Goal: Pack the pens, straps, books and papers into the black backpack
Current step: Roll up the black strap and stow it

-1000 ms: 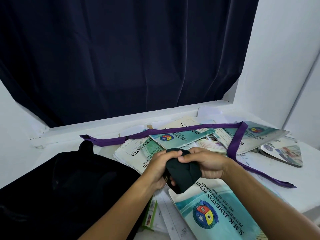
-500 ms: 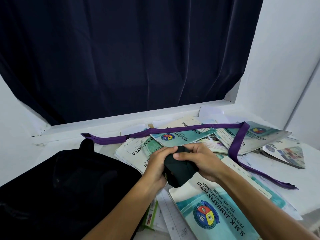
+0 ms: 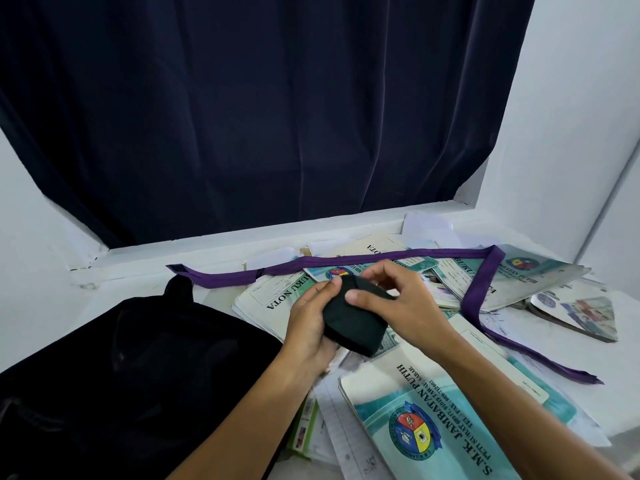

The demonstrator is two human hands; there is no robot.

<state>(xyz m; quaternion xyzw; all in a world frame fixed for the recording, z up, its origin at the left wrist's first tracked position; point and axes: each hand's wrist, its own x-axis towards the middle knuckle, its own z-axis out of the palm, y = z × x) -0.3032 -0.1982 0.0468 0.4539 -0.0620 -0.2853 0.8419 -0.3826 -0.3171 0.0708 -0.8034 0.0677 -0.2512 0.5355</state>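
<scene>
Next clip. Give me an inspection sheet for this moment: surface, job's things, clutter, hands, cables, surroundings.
Surface: white table, mostly covered by loose items.
Job's things: black backpack at left; rolled dark strap in both hands; purple strap draped across the books; teal school book nearest; note book and papers scattered. Pens: nothing seen.
Clutter: nothing seen.
Hands: left hand holds the roll from below; right hand pinches its top.
Cables: nothing seen.
Surroundings: dark curtain, white wall.
</scene>
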